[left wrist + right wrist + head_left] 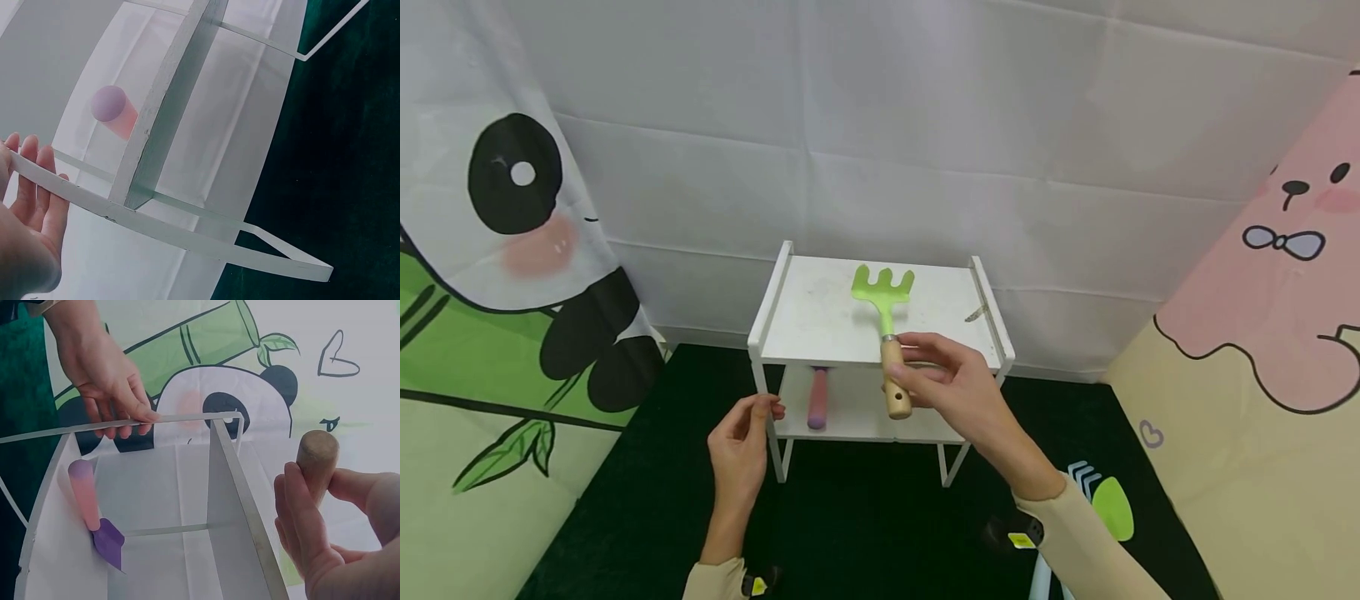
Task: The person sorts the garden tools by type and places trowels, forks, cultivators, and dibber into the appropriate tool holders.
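Note:
My right hand (951,383) holds a small hand fork (883,300) by its wooden handle (896,392), thumb on one side and fingers on the other. Its light green prongs point up and away, over the upper board of a white two-tier shelf (820,308). At the shelf's left front, my left hand (741,446) grips the white metal leg (81,197), fingers behind it. On the lower board lies a small trowel with a pink handle (84,494), purple at its end, and a purple blade (109,544).
On the dark green carpet (865,533) at right, partly behind my right forearm, lie a light blue rake (1082,477) and a bright green tool head (1112,508). A white cloth wall (880,167) stands behind the shelf, with printed panels at both sides.

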`<state>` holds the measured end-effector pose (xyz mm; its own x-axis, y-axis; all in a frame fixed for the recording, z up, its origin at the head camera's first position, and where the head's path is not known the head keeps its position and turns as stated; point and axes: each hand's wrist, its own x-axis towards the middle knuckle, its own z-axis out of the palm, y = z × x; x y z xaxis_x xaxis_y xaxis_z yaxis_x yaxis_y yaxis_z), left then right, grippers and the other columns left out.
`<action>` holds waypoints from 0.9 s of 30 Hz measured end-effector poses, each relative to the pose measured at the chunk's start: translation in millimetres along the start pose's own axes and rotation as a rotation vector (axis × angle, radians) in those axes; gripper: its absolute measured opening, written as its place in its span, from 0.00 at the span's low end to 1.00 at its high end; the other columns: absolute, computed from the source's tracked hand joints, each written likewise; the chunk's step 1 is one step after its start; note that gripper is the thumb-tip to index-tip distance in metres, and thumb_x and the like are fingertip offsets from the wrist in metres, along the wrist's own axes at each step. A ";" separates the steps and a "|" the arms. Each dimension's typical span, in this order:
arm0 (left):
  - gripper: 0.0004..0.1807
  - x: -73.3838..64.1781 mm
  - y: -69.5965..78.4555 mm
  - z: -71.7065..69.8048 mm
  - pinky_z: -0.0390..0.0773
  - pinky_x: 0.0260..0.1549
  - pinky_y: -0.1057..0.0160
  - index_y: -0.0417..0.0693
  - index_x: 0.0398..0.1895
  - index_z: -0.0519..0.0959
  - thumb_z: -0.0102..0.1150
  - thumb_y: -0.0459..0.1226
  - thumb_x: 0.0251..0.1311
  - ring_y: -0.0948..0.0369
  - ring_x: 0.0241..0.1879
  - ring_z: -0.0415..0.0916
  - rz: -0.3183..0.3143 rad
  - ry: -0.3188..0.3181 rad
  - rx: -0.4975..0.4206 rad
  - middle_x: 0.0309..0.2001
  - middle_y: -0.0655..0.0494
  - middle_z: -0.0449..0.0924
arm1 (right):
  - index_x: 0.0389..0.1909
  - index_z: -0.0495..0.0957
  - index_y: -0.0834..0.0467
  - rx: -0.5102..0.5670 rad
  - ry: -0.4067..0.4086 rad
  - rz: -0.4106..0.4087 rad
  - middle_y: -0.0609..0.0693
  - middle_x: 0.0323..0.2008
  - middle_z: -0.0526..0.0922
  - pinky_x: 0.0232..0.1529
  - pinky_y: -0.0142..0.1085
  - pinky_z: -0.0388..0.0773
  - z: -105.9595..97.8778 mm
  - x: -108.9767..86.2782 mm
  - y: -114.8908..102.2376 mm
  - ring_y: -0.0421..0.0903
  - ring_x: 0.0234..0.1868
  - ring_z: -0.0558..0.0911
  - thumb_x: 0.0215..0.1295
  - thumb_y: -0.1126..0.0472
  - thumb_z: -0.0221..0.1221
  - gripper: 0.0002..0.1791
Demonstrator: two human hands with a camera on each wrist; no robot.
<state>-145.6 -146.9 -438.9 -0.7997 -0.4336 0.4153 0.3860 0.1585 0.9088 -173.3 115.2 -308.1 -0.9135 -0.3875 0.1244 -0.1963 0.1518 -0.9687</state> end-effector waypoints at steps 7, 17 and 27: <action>0.12 -1.0 -1.1 -0.6 0.78 0.48 0.75 0.28 0.42 0.82 0.52 0.30 0.77 0.64 0.36 0.83 0.012 0.005 0.003 0.36 0.34 0.84 | 0.67 0.75 0.57 0.011 0.011 0.012 0.58 0.60 0.80 0.46 0.46 0.86 4.6 11.5 -6.0 0.54 0.53 0.86 0.70 0.56 0.66 0.26; 0.13 0.0 -0.4 0.9 0.78 0.49 0.75 0.28 0.42 0.82 0.52 0.31 0.77 0.65 0.36 0.83 0.010 -0.004 0.001 0.36 0.34 0.84 | 0.66 0.76 0.58 0.020 0.008 0.016 0.58 0.60 0.79 0.47 0.46 0.86 5.3 27.2 -6.0 0.54 0.54 0.85 0.71 0.57 0.65 0.25; 0.13 -1.1 -6.0 1.2 0.77 0.49 0.75 0.29 0.42 0.82 0.51 0.31 0.78 0.67 0.36 0.83 0.000 0.010 0.010 0.37 0.36 0.85 | 0.64 0.78 0.58 0.010 -0.002 0.021 0.57 0.58 0.80 0.47 0.44 0.86 11.9 40.7 -10.4 0.52 0.52 0.86 0.70 0.55 0.66 0.24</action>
<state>-147.6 -146.4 -444.8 -0.7953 -0.4419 0.4150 0.3813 0.1675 0.9092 -204.2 87.1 -295.5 -0.9167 -0.3858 0.1035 -0.1734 0.1508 -0.9732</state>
